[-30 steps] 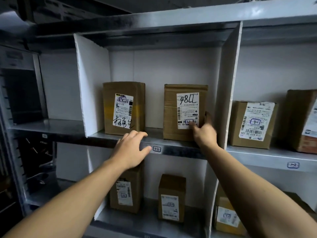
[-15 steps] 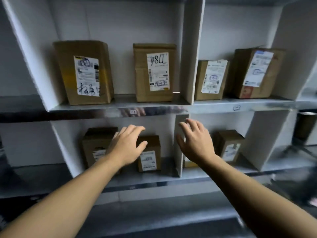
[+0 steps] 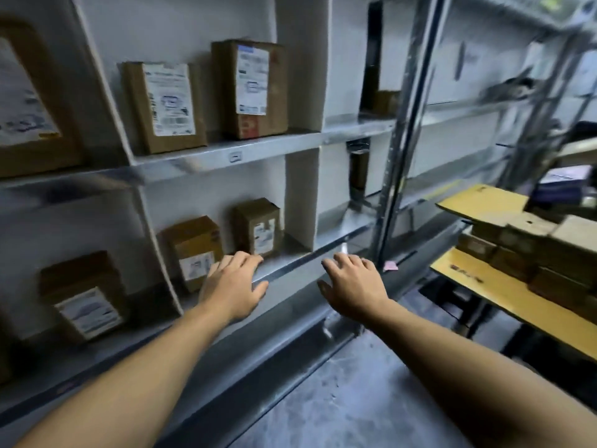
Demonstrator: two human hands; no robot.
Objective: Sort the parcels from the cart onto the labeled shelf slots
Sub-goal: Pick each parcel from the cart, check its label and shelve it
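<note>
The left hand (image 3: 234,286) is stretched out palm down, its fingers straight and slightly spread, with nothing in it. Its fingertips lie over the front edge of the lower grey metal shelf (image 3: 292,253); whether they touch it cannot be told. The right hand (image 3: 352,287), a little apart to the right, is just as flat and loose-fingered and also empty, held before the same shelf edge.

Just beyond the left hand's fingertips a small brown cardboard parcel with a white label (image 3: 258,226) stands upright in the lower slot. Just left of it sits a squat brown cardboard parcel (image 3: 193,250). Farther left of the left hand, past a tilted white divider panel (image 3: 158,247), a third brown labelled parcel (image 3: 82,295) rests in the neighbouring slot.

Above both hands, on the upper grey metal shelf (image 3: 277,144), two taller brown cardboard parcels stand side by side. These are the left tall parcel (image 3: 164,105) and the right tall parcel (image 3: 253,88), which has a red patch low on its face. A small white slot tag (image 3: 235,156) sits on that shelf's front edge beneath them. At the far left edge, a large brown parcel (image 3: 35,156) is only partly in view.

Just right of the right hand rises a grey steel upright post (image 3: 403,124), with a pink scrap (image 3: 391,266) at shelf level beside it. Well to the right of the right hand is the cart lined with yellow cardboard sheets (image 3: 478,276), which carries a blurred stack of brown cardboard boxes (image 3: 555,253). Below the forearms lies the grey concrete floor (image 3: 339,399).
</note>
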